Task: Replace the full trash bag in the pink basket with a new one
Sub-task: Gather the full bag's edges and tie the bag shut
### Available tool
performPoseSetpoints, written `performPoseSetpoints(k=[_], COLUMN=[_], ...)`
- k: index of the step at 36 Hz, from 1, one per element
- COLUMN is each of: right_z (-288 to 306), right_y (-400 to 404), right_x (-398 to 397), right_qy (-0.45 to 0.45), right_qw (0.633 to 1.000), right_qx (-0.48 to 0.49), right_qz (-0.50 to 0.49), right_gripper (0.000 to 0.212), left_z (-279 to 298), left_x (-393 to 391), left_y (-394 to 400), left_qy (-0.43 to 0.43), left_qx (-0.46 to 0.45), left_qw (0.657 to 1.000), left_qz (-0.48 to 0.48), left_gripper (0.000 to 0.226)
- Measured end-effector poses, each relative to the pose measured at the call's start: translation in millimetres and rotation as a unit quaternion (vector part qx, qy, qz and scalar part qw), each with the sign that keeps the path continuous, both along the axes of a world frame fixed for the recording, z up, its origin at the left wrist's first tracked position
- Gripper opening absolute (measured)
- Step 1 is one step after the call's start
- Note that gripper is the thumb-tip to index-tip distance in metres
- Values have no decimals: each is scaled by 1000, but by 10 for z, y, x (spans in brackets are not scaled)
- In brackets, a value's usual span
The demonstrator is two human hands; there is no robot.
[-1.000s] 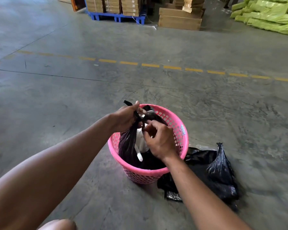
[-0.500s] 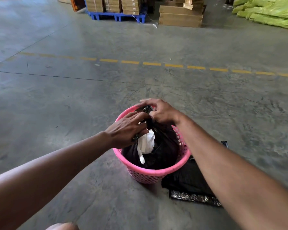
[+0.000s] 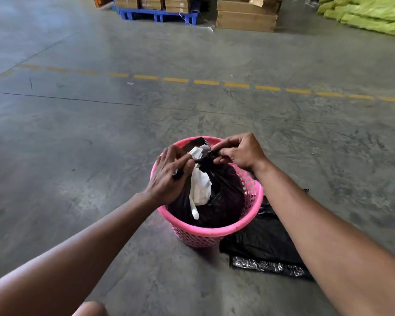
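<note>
A pink perforated basket (image 3: 214, 233) stands on the concrete floor and holds a full black trash bag (image 3: 224, 197). White paper (image 3: 200, 188) pokes out of the bag's gathered top. My left hand (image 3: 169, 176) pinches a strip of the bag's black plastic at the left of the neck. My right hand (image 3: 240, 151) grips the bunched neck from the right, over the basket's far rim. A flat new black bag (image 3: 265, 245) lies on the floor to the right of the basket, partly hidden by my right forearm.
Dashed yellow floor line (image 3: 205, 82) crosses beyond the basket. A blue pallet (image 3: 157, 15) with cardboard boxes and stacked boxes (image 3: 246, 17) stand at the back; green sacks (image 3: 369, 17) lie far right. My knee (image 3: 89, 309) shows at the bottom edge.
My right hand went from the basket's near side over to its far rim. Both hands have drawn the bag's top together into a tight neck. The camera moved closer.
</note>
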State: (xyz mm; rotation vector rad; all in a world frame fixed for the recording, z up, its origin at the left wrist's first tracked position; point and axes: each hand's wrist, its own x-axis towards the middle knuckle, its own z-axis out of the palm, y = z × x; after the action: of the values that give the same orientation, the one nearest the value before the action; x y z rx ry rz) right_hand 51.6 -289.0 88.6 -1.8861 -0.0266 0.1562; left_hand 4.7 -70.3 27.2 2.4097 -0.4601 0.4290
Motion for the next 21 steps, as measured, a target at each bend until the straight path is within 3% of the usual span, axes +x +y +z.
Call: performPoseSetpoints(k=[3, 6, 9, 13, 16, 19, 21], right_z=[-174, -408, -593, -611, -508, -376, -380], right_y=[-102, -284, -436, -391, -285, -208, -146], right_x=[-20, -20, -29, -13, -16, -129, -173], right_qy=[36, 48, 43, 70, 119, 183, 192], right_qw=[996, 981, 957, 955, 980, 978, 975], right_qx=[-12, -117, -246, -255, -109, 86, 111], right_qz=[-83, -149, -148, -131, -112, -56, -9], right_gripper=[25, 27, 23, 23, 24, 24, 20], left_z=[-92, -193, -255, -187, -86, -20, 4], left_x=[0, -9, -15, 13, 18, 10, 21], left_y=[83, 236, 319, 237, 162, 121, 99], left_qy=[52, 114, 160, 180, 136, 193, 217], left_qx=[82, 215, 312, 352, 310, 139, 67], left_qw=[995, 970, 936, 918, 940, 971, 974], left_qz=[-7, 29, 36, 40, 49, 8, 3], left_gripper=[29, 48, 52, 37, 36, 42, 48])
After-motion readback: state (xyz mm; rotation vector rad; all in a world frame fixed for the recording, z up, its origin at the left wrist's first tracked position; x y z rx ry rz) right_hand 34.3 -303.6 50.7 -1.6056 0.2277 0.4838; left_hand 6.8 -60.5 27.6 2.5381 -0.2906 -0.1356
